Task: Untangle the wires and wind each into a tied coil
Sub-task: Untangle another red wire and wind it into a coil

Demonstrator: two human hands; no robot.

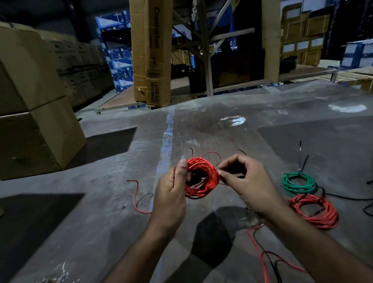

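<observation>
Presently the red coil point(201, 177) is held up above the floor point(96, 205), near the middle of the view, between both hands. Risk noted: the turns look loosely bunched, so in my judgement a slackened grip could let them spring apart, and the thin wire ends poking out at the far side could slip free before any tie is secured. Loose red and black strands point(267, 263) trailing on the near floor could also snag and drag on the coil.

Left hand point(171, 193): fingers curled round the left side of the coil, thumb upright against its rim, gripping it firmly.

Right hand point(245, 181): fingers bent inward, pinching a thin wire end at the coil's right edge; exactly which strand cannot be told.

Two finished-looking coils lie on the floor to the right, green coil point(298, 183) farther, second red coil point(314, 212) nearer, just beside each other
</observation>
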